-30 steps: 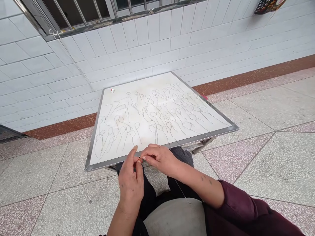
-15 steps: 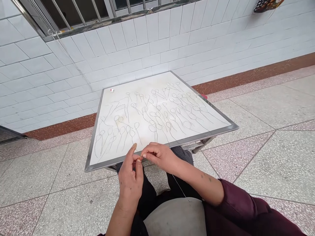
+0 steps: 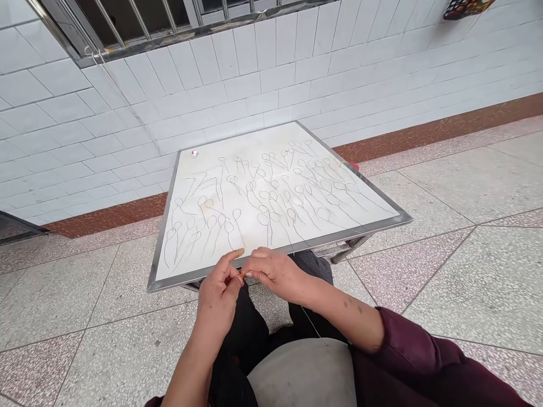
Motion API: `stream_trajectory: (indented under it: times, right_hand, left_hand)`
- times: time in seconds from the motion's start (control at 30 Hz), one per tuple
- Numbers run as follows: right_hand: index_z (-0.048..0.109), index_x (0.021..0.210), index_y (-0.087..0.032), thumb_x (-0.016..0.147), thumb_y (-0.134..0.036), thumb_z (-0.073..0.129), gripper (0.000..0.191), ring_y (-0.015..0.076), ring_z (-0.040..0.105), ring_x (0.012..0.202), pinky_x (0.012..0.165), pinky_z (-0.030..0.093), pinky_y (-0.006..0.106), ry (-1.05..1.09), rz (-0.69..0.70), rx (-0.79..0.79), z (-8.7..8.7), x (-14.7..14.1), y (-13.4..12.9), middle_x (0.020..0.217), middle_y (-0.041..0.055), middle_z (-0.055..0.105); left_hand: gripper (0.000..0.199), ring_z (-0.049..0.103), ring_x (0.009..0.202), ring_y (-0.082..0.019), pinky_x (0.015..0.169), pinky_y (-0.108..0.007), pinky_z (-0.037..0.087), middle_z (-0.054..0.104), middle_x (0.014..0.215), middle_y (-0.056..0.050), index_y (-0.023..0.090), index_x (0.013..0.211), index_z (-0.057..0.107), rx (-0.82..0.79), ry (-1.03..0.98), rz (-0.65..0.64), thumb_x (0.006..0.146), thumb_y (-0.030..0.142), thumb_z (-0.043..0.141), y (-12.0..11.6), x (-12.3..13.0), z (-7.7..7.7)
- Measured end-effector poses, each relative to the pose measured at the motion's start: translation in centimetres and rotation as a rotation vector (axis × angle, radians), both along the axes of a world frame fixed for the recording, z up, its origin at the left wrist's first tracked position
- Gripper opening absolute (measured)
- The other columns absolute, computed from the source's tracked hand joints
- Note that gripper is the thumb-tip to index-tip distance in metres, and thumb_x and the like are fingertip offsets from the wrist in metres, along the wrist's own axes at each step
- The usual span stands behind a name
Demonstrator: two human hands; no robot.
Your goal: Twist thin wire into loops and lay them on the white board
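Beyond the front edge of a white table point(image 3: 250, 135) my hands meet over my lap. My left hand point(image 3: 218, 294) pinches a tiny orange-red piece point(image 3: 241, 276) between thumb and fingertips. From the right, my right hand point(image 3: 275, 274) closes its thumb and forefinger at the same small piece. What else the fingertips hold is too small to tell. A thin wire point(image 3: 313, 323) hangs below my right wrist. Many thin looped wires point(image 3: 237, 215) lie spread over the tabletop.
A small white-and-red object point(image 3: 194, 154) sits at the table's back left corner. The table stands close to a white tiled wall point(image 3: 237, 85) with a barred window point(image 3: 139, 22). A patterned item point(image 3: 466, 8) hangs at upper right. Grey cloth point(image 3: 305, 373) covers my lap.
My left hand has tilted right and its forefinger has dropped toward my right hand. The orange-red piece shows more clearly between the fingertips. My right hand has barely shifted.
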State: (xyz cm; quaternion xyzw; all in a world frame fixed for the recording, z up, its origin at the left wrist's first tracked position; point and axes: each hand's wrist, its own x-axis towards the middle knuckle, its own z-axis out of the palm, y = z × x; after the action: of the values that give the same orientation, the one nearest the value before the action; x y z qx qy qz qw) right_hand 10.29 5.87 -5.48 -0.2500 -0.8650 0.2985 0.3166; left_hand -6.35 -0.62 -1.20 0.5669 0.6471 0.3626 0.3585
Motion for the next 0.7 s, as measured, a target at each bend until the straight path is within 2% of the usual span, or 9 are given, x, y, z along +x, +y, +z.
stream_trajectory:
  times: [0.07,0.17,0.27,0.37,0.5,0.7]
  right_hand:
    - [0.068,0.095,-0.022,0.098,-0.016,0.049,0.020,0.0169,0.054,0.084,0.069,0.039,0.026,0.002,-0.004,-0.009,0.0,-0.1,-0.1,0.082,0.0015,0.061]
    - [0.068,0.095,-0.023,0.096,-0.016,0.052,0.018,0.0157,0.056,0.083,0.069,0.039,0.026,0.008,-0.040,-0.109,0.3,-0.2,-0.1,0.083,0.0005,0.061]
    - [0.068,0.094,-0.023,0.094,-0.013,0.054,0.018,0.0135,0.058,0.080,0.070,0.041,0.025,0.054,-0.076,-0.256,0.8,-0.2,-0.1,0.085,-0.0008,0.062]
    - [0.068,0.092,-0.024,0.093,-0.014,0.055,0.017,0.0125,0.058,0.079,0.072,0.043,0.025,0.095,-0.086,-0.342,1.1,-0.1,-0.1,0.087,-0.0015,0.062]
    - [0.069,0.091,-0.024,0.093,-0.015,0.055,0.017,0.0119,0.057,0.076,0.070,0.041,0.025,0.090,-0.087,-0.368,1.1,0.0,0.0,0.085,-0.0020,0.061]
    - [0.069,0.091,-0.024,0.094,-0.015,0.055,0.017,0.0121,0.055,0.076,0.069,0.039,0.025,0.047,-0.083,-0.341,1.1,-0.2,0.0,0.083,-0.0020,0.059]
  left_hand:
    - [0.041,0.051,0.065,-0.016,0.066,-0.029,0.040,0.057,0.068,0.005,0.026,0.123,0.063,-0.031,0.012,-0.039,0.083,0.023,0.053,0.3,-0.4,0.2]
    - [0.047,0.052,0.066,-0.017,0.065,-0.029,0.042,0.059,0.070,0.004,0.023,0.128,0.058,-0.036,-0.093,-0.065,0.082,0.026,0.055,0.5,-1.0,0.2]
    - [0.050,0.054,0.069,-0.017,0.066,-0.030,0.044,0.059,0.071,0.003,0.021,0.133,0.055,0.002,-0.170,0.012,0.084,0.030,0.055,0.3,-1.2,0.2]
    - [0.049,0.057,0.073,-0.018,0.070,-0.031,0.046,0.060,0.075,0.001,0.022,0.135,0.054,0.047,-0.122,0.061,0.088,0.033,0.053,0.0,-1.2,0.2]
    - [0.050,0.060,0.079,-0.019,0.076,-0.033,0.047,0.064,0.082,0.000,0.024,0.139,0.051,0.056,-0.047,0.020,0.091,0.037,0.053,-0.2,-0.8,0.1]
    - [0.045,0.057,0.075,-0.016,0.077,-0.031,0.046,0.060,0.075,0.003,0.027,0.136,0.054,0.106,-0.046,0.004,0.092,0.033,0.055,-0.3,0.2,-0.2]
